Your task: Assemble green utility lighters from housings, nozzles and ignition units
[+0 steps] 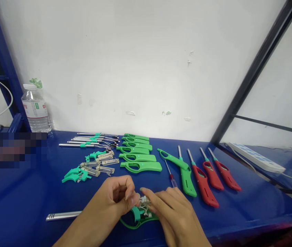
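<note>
At the front of the blue table lies an open green lighter shell [135,224], with a teal trigger piece [136,213] and thin wires inside it. A silver metal tube [63,215] sticks out to the left, partly behind my left wrist. My left hand [117,200] is closed in a pinch at a small clear part [144,200] above the shell. On the right, my right hand [173,212] has its fingers pressed together around the other side of that clear part and rests over the shell's right end, which it hides.
Green shells [141,166], metal tubes with wires [70,144], clear tanks [105,169] and teal triggers [76,174] lie behind my hands. Rightward are a screwdriver [172,180], a green lighter [188,181], red lighters [205,188] and a power strip [258,157]. A bottle [36,113] stands back left.
</note>
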Available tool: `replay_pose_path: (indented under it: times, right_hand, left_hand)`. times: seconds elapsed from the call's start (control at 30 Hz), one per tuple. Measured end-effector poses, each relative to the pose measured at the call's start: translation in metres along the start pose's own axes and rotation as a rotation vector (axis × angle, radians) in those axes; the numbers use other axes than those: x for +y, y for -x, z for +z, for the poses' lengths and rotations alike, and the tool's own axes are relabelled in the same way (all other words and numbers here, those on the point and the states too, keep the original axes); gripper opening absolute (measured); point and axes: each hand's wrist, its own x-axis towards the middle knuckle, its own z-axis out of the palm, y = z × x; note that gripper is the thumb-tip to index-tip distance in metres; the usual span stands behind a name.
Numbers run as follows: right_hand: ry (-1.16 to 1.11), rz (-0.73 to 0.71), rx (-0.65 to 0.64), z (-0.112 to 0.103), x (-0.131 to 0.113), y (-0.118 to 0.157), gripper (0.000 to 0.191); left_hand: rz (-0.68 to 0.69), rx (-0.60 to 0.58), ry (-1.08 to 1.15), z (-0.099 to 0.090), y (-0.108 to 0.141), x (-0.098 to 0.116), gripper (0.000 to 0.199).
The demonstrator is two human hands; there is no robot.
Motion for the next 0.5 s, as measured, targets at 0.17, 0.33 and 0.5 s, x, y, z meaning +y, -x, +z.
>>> replay_pose_path:
  times: [0.17,0.33,0.5]
  right_hand:
    - [0.021,0.001,-0.095,0.002,0.005,0.006,0.049]
    - [-0.024,0.023,-0.067,-0.005,0.002,0.003,0.042]
    - [-0.129,0.153,0.055,-0.007,-0.004,0.006,0.029]
  left_hand:
    - [-0.007,0.02,-0.006,0.001,0.0,-0.004,0.073]
    - [-0.004,-0.011,0.003,0.002,0.003,0.006,0.067]
    - [-0.024,0.064,-0.158,0.009,0.007,0.019,0.05]
